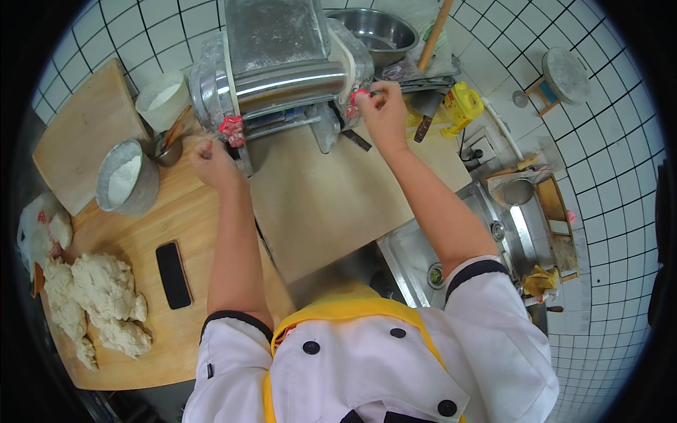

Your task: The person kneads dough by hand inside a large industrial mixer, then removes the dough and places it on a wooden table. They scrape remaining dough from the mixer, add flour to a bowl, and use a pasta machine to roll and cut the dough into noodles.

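A metal dough sheeter (288,87) with a polished roller stands before me, dusted with flour. At its right side, my right hand (385,108) has its fingertips on a red adjusting knob (353,104). My left hand (214,165) is curled with its fingers drawn together, just below and left of the other red knob (231,131). Nothing shows in that hand, and a small gap seems to part it from the knob. Below the rollers extends a pale wooden board (328,206).
On the wooden table (174,338) at left lie rough dough lumps (106,296), a smartphone (173,275) and a flour bowl (127,177). A cutting board (92,137) leans behind. At right are a cleaver (424,108), a yellow jug (461,108) and a steel sink (418,264).
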Tool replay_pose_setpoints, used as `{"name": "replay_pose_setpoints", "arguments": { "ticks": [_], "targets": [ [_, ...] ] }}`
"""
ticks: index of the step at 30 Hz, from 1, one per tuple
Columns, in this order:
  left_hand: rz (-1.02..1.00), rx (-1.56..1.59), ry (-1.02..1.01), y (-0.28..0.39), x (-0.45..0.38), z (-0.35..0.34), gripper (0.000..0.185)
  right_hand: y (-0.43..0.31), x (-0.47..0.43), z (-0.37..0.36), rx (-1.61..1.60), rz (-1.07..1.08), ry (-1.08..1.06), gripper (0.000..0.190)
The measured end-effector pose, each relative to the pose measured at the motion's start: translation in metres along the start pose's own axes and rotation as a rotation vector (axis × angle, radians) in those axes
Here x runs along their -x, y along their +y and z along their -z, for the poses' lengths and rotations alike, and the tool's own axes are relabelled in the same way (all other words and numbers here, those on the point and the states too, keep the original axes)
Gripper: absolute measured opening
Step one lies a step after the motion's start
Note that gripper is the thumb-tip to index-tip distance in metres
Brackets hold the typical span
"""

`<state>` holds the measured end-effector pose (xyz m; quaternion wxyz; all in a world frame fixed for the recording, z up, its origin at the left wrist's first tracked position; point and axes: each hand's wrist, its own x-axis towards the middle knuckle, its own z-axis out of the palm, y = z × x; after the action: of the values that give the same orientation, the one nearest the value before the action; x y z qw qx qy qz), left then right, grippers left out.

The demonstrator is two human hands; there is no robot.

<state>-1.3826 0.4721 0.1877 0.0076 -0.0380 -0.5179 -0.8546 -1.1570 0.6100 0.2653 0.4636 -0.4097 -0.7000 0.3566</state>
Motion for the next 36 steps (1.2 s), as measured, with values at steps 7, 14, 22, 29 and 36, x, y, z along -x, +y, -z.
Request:
{"name": "replay_pose_setpoints", "arguments": {
  "ticks": [7, 14, 22, 29, 36],
  "targets": [
    [-0.901, -0.597, -0.375, 0.037, 0.017, 0.006, 0.031, -0.002, -0.013, -0.004, -0.622, -0.712, -0.211, 0.023],
    [-0.975, -0.549, -0.422, 0.042, -0.003, -0.002, 0.025, -0.005, 0.006, -0.008, 0.690, 0.868, -0.083, 0.014],
    [-0.209, -0.070, -0.178, 0.020, -0.007, 0.021, 0.015, 0.025, 0.038, 0.001, 0.495, 0.448, -0.277, 0.033],
    [-0.918, -0.445, -0.501, 0.050, 0.020, 0.011, 0.030, 0.022, 0.042, 0.014, 0.141, 0.274, -0.111, 0.026],
    [-0.852, -0.736, -0.370, 0.035, -0.013, 0.013, 0.017, 0.019, 0.040, 0.021, 0.260, 0.247, -0.271, 0.022]
  ]
}}
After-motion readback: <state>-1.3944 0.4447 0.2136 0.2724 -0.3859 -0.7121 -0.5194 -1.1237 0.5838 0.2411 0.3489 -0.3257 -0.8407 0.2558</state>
